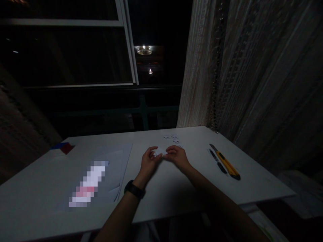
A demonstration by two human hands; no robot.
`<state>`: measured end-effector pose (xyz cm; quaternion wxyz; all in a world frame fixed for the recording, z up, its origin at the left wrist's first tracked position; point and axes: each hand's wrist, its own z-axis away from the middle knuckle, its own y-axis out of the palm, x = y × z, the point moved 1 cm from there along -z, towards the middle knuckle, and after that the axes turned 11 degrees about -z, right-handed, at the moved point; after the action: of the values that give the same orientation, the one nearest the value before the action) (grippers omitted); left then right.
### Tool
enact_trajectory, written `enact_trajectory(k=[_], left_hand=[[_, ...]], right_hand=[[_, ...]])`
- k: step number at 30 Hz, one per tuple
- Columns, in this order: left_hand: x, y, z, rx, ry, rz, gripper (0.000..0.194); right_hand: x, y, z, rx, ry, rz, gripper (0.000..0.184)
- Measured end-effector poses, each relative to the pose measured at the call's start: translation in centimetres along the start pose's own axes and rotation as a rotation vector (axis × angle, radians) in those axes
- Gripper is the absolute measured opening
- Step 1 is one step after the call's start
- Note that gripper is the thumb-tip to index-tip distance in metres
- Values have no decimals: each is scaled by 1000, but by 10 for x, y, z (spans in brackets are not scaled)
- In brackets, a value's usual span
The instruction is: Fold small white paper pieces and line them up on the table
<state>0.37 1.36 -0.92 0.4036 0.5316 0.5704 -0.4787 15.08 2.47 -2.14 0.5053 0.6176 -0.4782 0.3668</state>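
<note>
A small piece of white paper (160,151) is held between my two hands, just above the white table. My left hand (149,161), with a dark watch (134,190) on the wrist, pinches its left side. On the other side, the fingers of my right hand (178,156) close on its right edge. Fingers cover part of the paper, so its exact shape is hard to make out. Just beyond my right hand lie several small white paper pieces (174,137) with dark marks.
A yellow utility knife (227,164) and a black pen (218,162) lie at the right of the table (176,201). White sheets (117,168) and a blurred-out phone-like shape (88,185) are at left. A blue, red and white block (61,149) sits far left; a curtain (196,67) hangs behind.
</note>
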Motion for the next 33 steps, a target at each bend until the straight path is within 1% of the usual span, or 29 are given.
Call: enact_trajectory(k=[9,15,19,22,25,28,33], left_hand=[[5,2,-3,55,-5,23,45],[8,4,-2,147,-66,73,52],[7,2,0,245,-82,51,56],[6,2,1,288,-98,46,59],[6,3,2,283,-115,23,56],[5,2,2,254,-117,-33,51],[1,1,1,190,-73,-104,42]], right_hand=[[0,-3,0,5,-37,5,31],[-1,-4,-1,-17,-3,-19,29],[-1,-5,-2,20,37,0,27],[0,-6,-2,49,45,32,28],[2,-6,-2,81,58,35,29],[3,-5,-1,94,64,35,30],[5,-1,1,92,30,16,29]])
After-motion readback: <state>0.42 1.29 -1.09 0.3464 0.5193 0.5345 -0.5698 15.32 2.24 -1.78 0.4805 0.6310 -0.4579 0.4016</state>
